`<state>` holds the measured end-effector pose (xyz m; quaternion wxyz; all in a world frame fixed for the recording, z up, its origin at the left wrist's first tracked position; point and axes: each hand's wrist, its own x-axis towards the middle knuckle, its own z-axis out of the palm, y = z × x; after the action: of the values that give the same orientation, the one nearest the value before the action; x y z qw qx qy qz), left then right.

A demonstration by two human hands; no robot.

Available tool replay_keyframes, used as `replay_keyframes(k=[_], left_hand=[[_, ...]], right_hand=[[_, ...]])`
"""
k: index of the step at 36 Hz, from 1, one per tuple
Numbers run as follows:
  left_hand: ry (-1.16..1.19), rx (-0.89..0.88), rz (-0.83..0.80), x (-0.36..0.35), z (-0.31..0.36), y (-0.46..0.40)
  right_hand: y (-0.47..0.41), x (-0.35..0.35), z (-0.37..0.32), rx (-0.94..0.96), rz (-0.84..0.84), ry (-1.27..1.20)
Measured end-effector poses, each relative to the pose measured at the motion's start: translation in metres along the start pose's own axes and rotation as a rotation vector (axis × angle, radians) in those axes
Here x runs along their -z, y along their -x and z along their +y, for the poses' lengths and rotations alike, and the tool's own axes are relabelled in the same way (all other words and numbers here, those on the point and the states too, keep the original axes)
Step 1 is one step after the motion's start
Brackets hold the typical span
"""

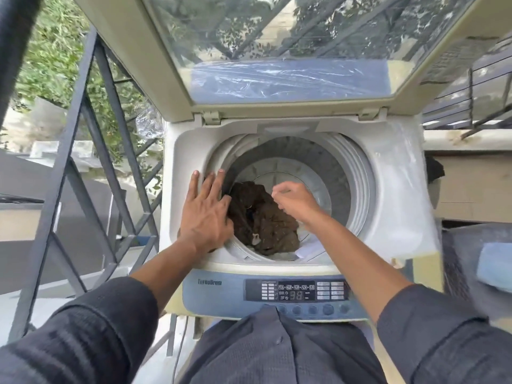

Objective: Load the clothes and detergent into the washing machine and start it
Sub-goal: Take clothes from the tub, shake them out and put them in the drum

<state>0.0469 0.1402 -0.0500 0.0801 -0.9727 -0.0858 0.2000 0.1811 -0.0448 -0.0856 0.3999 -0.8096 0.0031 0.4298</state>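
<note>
A white top-loading washing machine [393,189] stands in front of me with its glass lid [291,51] raised. A dark brown garment [263,220] lies in the drum's front left. My left hand [206,212] is spread flat over the drum's left rim, fingers apart, its edge touching the garment. Over the drum's middle my right hand [293,200] hangs with fingers curled loosely; nothing shows in it. The blue control panel [277,293] at the front shows lit digits. No detergent is in view.
A grey metal railing [91,167] runs along the left, with trees beyond. A dark surface at the right carries a pale blue folded cloth [494,264]. A low wall [471,184] stands behind it. My dark shirt fills the bottom.
</note>
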Motion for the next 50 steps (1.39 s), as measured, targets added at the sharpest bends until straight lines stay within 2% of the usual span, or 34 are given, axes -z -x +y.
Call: replay_keyframes(k=[5, 10, 14, 21, 25, 29, 32, 37, 41, 50], left_hand=[[-0.051, 0.067, -0.064, -0.002, 0.012, -0.003], [0.161, 0.073, -0.018, 0.022, 0.061, -0.019], [0.27, -0.074, 0.115, 0.06, 0.119, -0.038], [0.529, -0.404, 0.47, 0.134, 0.216, -0.074], [0.532, -0.566, 0.506, 0.165, 0.263, -0.098], [0.482, -0.656, 0.399, 0.18, 0.305, -0.129], [0.353, -0.661, 0.211, 0.188, 0.332, -0.153], [0.318, -0.618, -0.031, 0.193, 0.373, -0.186], [0.305, -0.592, -0.135, 0.185, 0.397, -0.214], [0.318, -0.42, -0.361, 0.145, 0.444, -0.257]], right_hand=[[0.033, 0.043, 0.0, 0.142, 0.093, -0.003], [0.069, 0.096, 0.004, 0.234, 0.198, -0.033], [0.082, 0.141, 0.015, 0.3, 0.347, -0.054], [0.095, 0.225, 0.049, 0.37, 0.595, -0.179], [0.086, 0.264, 0.084, 0.294, 0.675, -0.192], [0.063, 0.293, 0.123, 0.174, 0.664, -0.175], [0.036, 0.307, 0.154, 0.087, 0.595, -0.107], [-0.02, 0.32, 0.208, -0.024, 0.494, 0.108], [-0.061, 0.33, 0.236, -0.067, 0.382, 0.178], [-0.155, 0.354, 0.277, -0.103, 0.35, 0.224]])
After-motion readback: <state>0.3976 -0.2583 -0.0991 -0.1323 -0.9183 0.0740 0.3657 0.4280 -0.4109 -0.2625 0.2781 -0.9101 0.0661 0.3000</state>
